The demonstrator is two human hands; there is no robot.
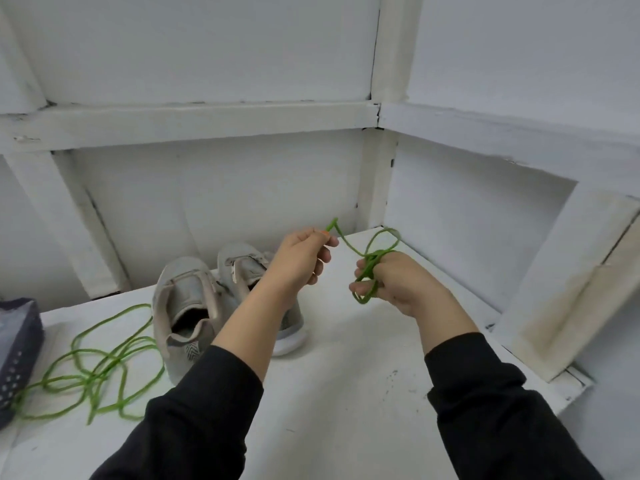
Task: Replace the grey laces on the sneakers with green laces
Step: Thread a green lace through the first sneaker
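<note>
1. White walls (pixel 207 46) with painted beams close a corner around a white table (pixel 346 393).
2. Two grey sneakers (pixel 187 306) stand side by side on the table near the back wall, heels toward the person; the left forearm hides part of the farther one.
3. The left hand (pixel 304 261) is raised over the sneakers — thumb and forefinger pinch one end of a green lace (pixel 349 245), and the short tip stands up above the pinch; the other fingers are curled.
4. From this pinch the lace runs to the right hand (pixel 401 285), which is held near the left one, above the table.
5. The right fingers (pixel 362 271) are curled, and the lace is wound around them in several turns — one loose loop rises above the hand and another hangs under it.
6. A second lace (pixel 97 368), also green, lies in tangled loops on the table, left of the sneakers and well apart from both hands.
7. A dark basket (pixel 17 351) with small holes is at the left edge; one loop of the second lace lies just beside it.
8. Both arms wear black sleeves (pixel 207 410).
</note>
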